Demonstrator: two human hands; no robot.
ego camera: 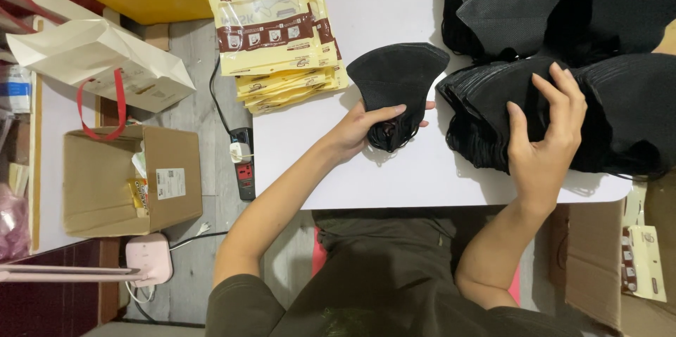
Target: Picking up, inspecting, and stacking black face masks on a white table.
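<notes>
- We see our left hand (366,126) closed around the narrow lower end of a single black mask (398,87), pinning its bunched ear loops against the white table (366,182).
- That mask lies near the table's middle, its long axis running from our left hand towards one o'clock, the broad end pointing away from us.
- Our right hand (546,143) rests spread and open on the stack of black masks (563,111), fingers fanned over the top layer, gripping nothing that we can make out.
- The stack lies at three o'clock from the single mask, just beside it.
- A pile of yellow mask packets (278,27) sits at eleven o'clock.
- Both forearms reach forward, elbows bent, wrists low.
</notes>
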